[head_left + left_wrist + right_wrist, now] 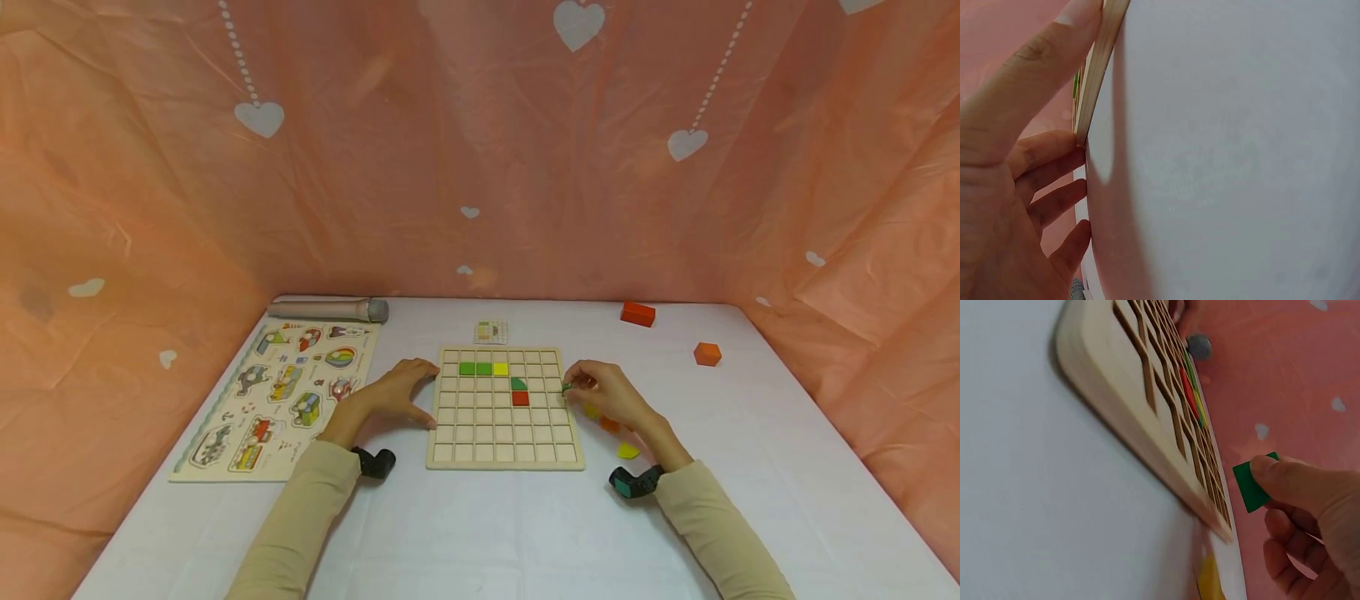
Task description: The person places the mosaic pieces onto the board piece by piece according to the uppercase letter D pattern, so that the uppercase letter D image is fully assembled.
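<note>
A square wooden grid board (pixel 462 434) lies on the white table. My left hand (pixel 390 397) is at its left side, fingers spread, with thumb and forefinger touching the edge. Between thumb and fingers, my right hand (pixel 609 392) pinches a small green tile (pixel 1249 490), just off the board's right edge. In the grid's upper rows sit two green squares (pixel 476 368) and a yellow square (pixel 500 369) in a line. Lower right of them, a green piece with one rounded corner (pixel 518 384) sits directly above a red square (pixel 521 398).
Loose yellow (pixel 628 450) and orange (pixel 609 424) pieces lie beneath and beside the right hand. A small pattern card (pixel 491 332) is behind the board. At left are a picture puzzle board (pixel 306 410) and a microphone (pixel 327 310); at right, red (pixel 637 314) and orange (pixel 707 354) blocks.
</note>
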Demonstrator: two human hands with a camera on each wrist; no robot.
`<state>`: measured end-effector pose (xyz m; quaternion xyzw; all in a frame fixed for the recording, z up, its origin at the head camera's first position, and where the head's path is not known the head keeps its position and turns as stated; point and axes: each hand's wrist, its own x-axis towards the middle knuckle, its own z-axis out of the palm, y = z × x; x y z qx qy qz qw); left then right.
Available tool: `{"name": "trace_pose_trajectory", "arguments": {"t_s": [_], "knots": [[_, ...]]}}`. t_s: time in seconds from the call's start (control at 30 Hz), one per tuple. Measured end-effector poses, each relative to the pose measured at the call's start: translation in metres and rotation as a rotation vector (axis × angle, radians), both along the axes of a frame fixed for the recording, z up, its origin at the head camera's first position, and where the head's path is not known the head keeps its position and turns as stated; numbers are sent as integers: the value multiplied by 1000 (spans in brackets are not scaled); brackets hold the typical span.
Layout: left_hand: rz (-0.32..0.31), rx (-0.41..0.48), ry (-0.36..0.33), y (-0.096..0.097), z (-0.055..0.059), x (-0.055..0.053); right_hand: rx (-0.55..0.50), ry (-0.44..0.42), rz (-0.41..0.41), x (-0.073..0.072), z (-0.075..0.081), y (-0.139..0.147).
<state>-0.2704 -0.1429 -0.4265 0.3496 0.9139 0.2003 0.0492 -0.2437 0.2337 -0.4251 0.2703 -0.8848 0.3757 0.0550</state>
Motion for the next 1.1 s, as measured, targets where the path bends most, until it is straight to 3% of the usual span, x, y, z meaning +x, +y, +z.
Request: {"name": "trace_pose_trajectory", "arguments": {"t_s": [0.33, 0.47, 0.8, 1.1], "knots": [[5, 8, -16, 0, 0, 1, -17, -75, 154, 10, -7, -40], [8, 9, -13, 0, 0, 1, -10, -29, 205, 8, -13, -48], [17, 10, -27, 0, 1, 1, 90, 58, 276, 5, -14, -47], [18, 3, -39, 0, 1, 0, 110, 41, 335, 6, -10, -44]]}}
